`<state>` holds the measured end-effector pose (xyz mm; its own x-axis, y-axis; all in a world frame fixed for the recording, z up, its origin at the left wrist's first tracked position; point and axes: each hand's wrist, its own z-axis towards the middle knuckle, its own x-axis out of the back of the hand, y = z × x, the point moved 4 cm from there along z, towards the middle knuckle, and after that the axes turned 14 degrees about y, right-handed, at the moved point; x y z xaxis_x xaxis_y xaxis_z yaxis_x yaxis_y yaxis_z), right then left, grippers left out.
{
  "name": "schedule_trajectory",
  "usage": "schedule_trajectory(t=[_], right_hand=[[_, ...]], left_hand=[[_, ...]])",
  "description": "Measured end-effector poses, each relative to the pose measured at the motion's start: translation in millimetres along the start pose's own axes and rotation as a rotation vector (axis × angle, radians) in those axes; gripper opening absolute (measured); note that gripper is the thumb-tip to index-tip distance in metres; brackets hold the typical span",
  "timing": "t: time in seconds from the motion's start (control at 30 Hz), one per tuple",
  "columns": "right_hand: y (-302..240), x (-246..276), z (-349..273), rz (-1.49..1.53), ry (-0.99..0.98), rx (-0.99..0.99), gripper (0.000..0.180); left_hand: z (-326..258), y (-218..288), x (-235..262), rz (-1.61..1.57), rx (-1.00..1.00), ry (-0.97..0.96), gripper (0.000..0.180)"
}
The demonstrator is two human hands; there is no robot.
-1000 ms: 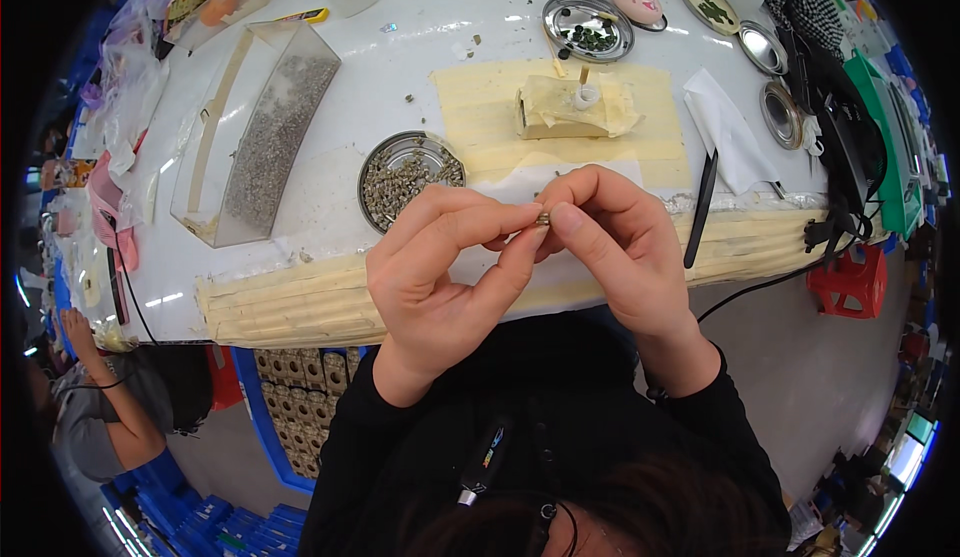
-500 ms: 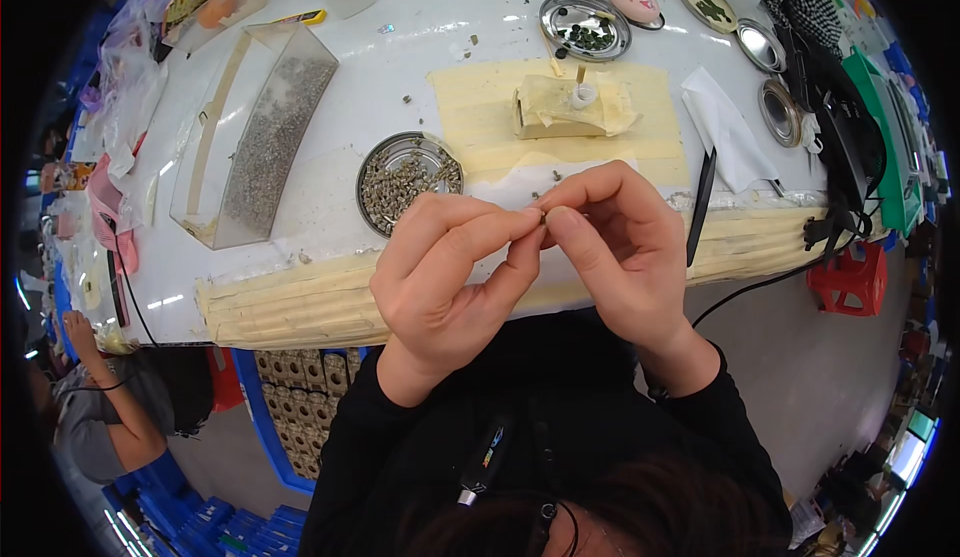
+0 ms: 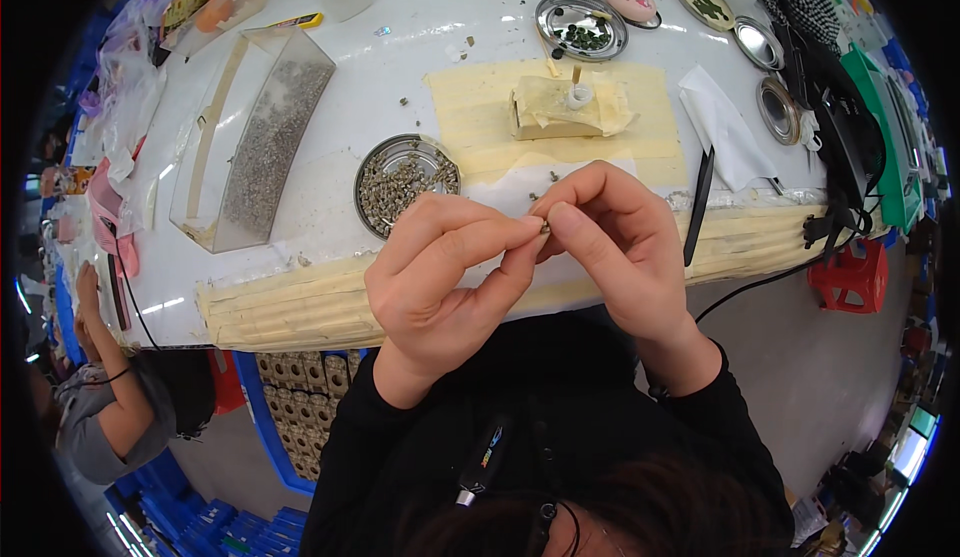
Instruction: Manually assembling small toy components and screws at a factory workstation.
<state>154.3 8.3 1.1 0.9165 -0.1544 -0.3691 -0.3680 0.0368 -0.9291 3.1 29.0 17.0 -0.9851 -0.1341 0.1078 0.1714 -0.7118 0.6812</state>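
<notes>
Between my fingertips is a small metal part (image 3: pixel 545 227), too small to make out its exact kind. My left hand (image 3: pixel 450 282) pinches it from the left with thumb and forefinger. From the right, the thumb and forefinger of my right hand (image 3: pixel 615 257) close on the same piece. Behind my left hand stands a round metal dish (image 3: pixel 360 192) heaped with small metal parts (image 3: pixel 402 182). A few loose pieces lie on the table just beyond my fingertips. Past them, a block wrapped in yellow tape (image 3: pixel 560 122) carries a small white cup (image 3: pixel 578 96).
A clear bin (image 3: pixel 215 157) of metal parts sits on the left. Black tweezers (image 3: pixel 700 207) and a white cloth (image 3: pixel 725 127) lie on the right. Farther back is a dish of dark green parts (image 3: pixel 582 27). A co-worker's arm (image 3: pixel 120 397) is at far left; a red stool (image 3: pixel 850 277) stands right.
My hands stay together, with the small part turned slightly so that more of it shows. The co-worker's arm at far left has shifted.
</notes>
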Motion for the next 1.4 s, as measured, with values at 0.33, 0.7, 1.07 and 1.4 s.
schedule_trajectory(t=[0.33, 0.7, 1.07, 1.4], right_hand=[[-4.0, -1.6, -3.1, -0.212, 0.03, 0.236, 0.009], [1.0, -3.8, -3.7, 0.006, 0.002, 0.016, 0.015], [-14.1, 9.8, -2.4, -0.414, 0.184, 0.593, 0.013], [-30.6, 45.6, -6.0, -0.754, 0.331, 0.895, 0.011]], left_hand=[[0.1, 0.5, -0.3, 0.001, 0.005, 0.001, 0.023], [1.2, -4.2, 2.3, -0.032, 0.126, 0.043, 0.019], [-0.5, -5.2, -1.1, 0.062, 0.169, 0.058, 0.018], [-2.9, -8.5, -6.8, 0.151, 0.367, -0.109, 0.009]])
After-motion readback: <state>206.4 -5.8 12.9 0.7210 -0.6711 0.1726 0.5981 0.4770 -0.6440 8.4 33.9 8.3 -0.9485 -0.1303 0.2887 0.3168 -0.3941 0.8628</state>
